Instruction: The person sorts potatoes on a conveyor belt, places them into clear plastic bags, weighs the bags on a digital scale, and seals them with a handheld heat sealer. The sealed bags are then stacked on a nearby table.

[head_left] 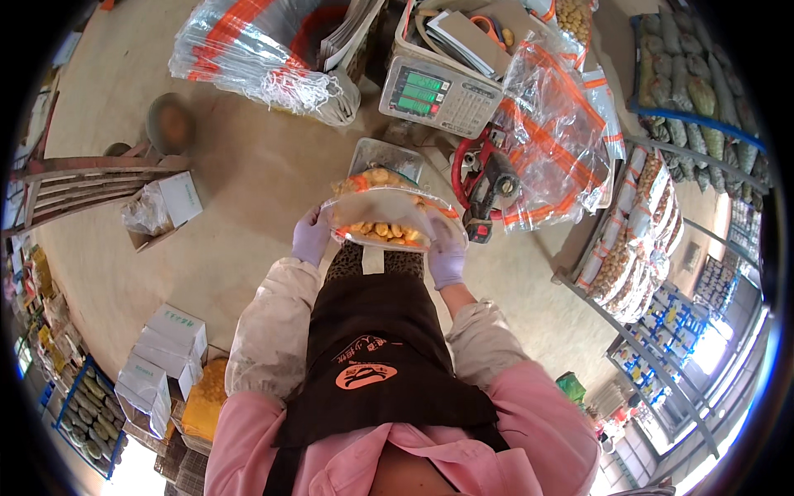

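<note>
Before the dark apron (pixel 372 322), the left hand (pixel 311 236) and right hand (pixel 447 250) were partly curled, gripping opposite sides of a clear plastic bag (pixel 364 205). That wide hold seemingly spread its mouth above the yellow tubers (pixel 384 231) inside.

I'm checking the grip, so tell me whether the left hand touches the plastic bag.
Touching: the head view shows the left hand holding the left edge of the open plastic bag.

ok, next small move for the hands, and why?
Probably ease the right hand toward the left hand to narrow the mouth of the clear bag: yellow-brown pieces lie inside, the mouth gapes wide, and the hands hold it at opposite sides.
</note>
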Motion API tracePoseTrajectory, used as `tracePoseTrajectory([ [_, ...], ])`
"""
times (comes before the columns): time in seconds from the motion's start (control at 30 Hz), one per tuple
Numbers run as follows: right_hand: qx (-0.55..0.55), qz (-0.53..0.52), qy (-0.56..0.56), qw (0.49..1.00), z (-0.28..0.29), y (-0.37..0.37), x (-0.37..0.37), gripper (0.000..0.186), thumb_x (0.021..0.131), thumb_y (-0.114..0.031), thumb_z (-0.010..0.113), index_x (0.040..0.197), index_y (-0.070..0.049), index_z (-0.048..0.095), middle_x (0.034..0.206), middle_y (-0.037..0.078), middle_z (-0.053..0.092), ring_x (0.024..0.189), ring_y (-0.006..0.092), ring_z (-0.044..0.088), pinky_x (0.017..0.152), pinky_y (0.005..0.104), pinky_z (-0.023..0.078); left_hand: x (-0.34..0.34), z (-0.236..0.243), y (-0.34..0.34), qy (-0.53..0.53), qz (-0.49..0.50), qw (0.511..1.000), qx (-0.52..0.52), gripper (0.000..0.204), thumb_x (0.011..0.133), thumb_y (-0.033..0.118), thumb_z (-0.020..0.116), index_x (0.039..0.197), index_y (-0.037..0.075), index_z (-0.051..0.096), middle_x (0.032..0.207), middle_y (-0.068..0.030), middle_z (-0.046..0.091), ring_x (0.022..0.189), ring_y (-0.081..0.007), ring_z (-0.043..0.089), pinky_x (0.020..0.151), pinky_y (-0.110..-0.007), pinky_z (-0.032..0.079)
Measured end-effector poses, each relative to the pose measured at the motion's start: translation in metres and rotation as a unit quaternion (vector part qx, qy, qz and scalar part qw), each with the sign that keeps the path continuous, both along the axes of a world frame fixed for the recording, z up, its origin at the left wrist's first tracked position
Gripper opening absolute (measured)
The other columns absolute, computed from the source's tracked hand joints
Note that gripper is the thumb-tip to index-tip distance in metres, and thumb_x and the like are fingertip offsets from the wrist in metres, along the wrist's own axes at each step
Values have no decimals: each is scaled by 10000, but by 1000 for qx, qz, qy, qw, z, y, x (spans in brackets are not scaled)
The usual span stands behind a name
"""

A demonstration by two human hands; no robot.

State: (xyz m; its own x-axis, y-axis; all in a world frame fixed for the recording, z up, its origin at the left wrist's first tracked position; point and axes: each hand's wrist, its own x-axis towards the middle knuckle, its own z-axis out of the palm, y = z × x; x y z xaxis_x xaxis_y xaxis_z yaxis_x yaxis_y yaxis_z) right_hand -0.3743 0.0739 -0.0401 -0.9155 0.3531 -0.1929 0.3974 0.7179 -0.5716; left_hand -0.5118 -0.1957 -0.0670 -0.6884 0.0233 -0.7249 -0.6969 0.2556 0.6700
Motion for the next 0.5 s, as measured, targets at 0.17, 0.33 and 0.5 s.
tracePoseTrajectory([
  [0.17,78,274,-27,958,-13,23,-26,514,813,-46,566,1295,-215,625,1290,83,627,1169,299,596,951,430,500,1,11,5,-19,3,1000,-21,307,1007,287,577,1065,0,671,769,3,607,720,-81,514,669,-280,449],
  [0.33,80,142,71,984,-13,41,-42,446,801,-55,582,1210,-210,667,1326,49,603,1194,298,582,972,444,476,12,13,12,45,27,998,-43,315,1015,264,586,1220,34,654,740,82,500,624,-23,411,542,-204,330],
  [0.5,87,451,-124,880,-13,41,-25,452,915,-165,507,1301,-377,609,1543,63,408,1446,348,314,1185,521,254,21,15,19,-8,75,996,36,340,1013,263,575,1218,1,645,865,27,630,782,-78,534,715,-252,458],
])
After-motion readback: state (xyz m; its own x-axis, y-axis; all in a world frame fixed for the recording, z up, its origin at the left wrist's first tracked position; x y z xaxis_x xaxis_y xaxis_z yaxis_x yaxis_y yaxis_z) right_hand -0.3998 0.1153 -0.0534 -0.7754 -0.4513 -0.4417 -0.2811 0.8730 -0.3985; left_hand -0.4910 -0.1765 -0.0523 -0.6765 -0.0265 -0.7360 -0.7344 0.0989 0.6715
